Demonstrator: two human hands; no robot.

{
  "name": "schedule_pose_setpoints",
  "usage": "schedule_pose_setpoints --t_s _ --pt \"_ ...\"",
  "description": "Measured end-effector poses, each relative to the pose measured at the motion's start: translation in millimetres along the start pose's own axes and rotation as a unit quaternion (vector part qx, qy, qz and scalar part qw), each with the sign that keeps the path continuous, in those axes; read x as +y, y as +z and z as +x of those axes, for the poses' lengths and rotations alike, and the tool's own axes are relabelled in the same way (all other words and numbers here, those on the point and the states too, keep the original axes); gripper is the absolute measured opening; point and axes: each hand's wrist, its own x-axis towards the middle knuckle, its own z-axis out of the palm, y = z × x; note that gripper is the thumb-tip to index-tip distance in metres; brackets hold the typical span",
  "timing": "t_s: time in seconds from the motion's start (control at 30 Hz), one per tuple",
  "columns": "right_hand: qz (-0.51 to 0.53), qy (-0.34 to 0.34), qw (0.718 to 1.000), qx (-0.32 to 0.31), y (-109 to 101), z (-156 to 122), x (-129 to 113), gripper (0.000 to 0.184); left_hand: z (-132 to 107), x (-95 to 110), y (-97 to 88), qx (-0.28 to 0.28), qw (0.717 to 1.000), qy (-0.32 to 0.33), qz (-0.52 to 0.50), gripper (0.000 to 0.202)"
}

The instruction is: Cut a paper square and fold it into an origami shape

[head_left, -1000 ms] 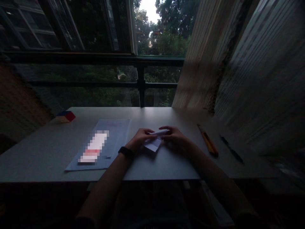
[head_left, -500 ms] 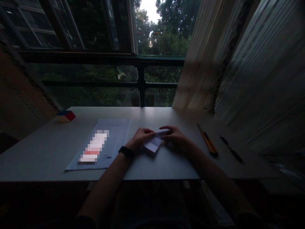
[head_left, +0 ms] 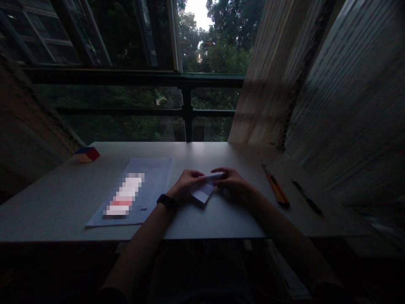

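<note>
A small piece of folded white paper is held between my two hands, just above the middle of the table. My left hand pinches its left upper side, thumb on top; a dark band circles that wrist. On the other side, the fingers of my right hand close on the paper's upper right end, where it looks folded or rolled. The lower flap shows a crease and points toward me. Some right fingers are hidden behind the hand, and the dim light blurs the finer folds.
White sheets lie left of my hands, with a blurred-out patch over them. A yellow utility knife and a dark pen lie to the right. A red and blue block sits at the far left of the table, before a window.
Both hands keep their hold on the folded paper and have hardly moved. The right fingers shift very slightly at the paper's upper edge.
</note>
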Motion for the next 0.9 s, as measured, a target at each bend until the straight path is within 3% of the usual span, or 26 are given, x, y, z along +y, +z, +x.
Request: schedule_pose_setpoints --t_s 0.27,0.5,0.7,0.9 --pt "-0.008 -0.005 1.000 -0.025 -1.6 1.5 0.8 0.064 0.9 -0.5 1.4 0.020 1.000 0.007 -0.005 0.041" --pt "-0.026 -0.003 0.999 -0.043 -3.2 1.3 0.5 0.062 1.2 0.2 0.5 -0.003 1.000 0.009 0.011 0.040" --pt "0.003 0.015 0.999 -0.036 -2.4 -0.4 -0.2 0.057 0.9 1.8 0.7 -0.014 1.000 -0.001 -0.022 0.038" --pt "0.048 0.012 0.999 -0.015 -6.2 1.4 2.5 0.053 0.5 2.8 0.5 -0.015 0.995 -0.038 -0.095 0.048"
